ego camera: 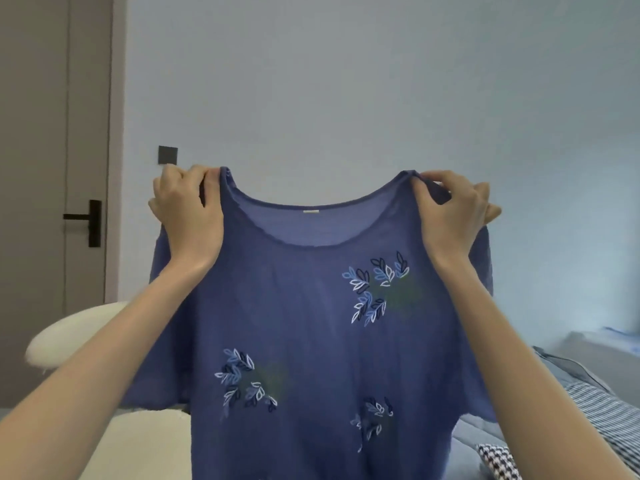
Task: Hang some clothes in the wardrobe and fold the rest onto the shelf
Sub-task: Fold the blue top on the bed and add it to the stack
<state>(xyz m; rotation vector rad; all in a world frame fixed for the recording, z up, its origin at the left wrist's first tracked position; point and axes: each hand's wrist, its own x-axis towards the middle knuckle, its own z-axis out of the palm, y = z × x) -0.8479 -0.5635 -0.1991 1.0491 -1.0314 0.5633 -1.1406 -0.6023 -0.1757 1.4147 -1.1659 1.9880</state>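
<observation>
A blue short-sleeved top [311, 341] with embroidered leaf sprigs hangs spread out in front of me, held up at chest height. My left hand [188, 213] pinches its left shoulder beside the neckline. At the other shoulder my right hand [453, 211] grips the fabric the same way. A small white label shows inside the back of the neck. The top's lower hem runs out of the frame.
A grey door [52, 168] with a black handle [90, 221] stands at the left, a dark wall switch [168, 155] beside it. A cream cushion or chair [79, 334] lies low left. Striped and checked fabrics [602, 420] lie on a bed at the lower right.
</observation>
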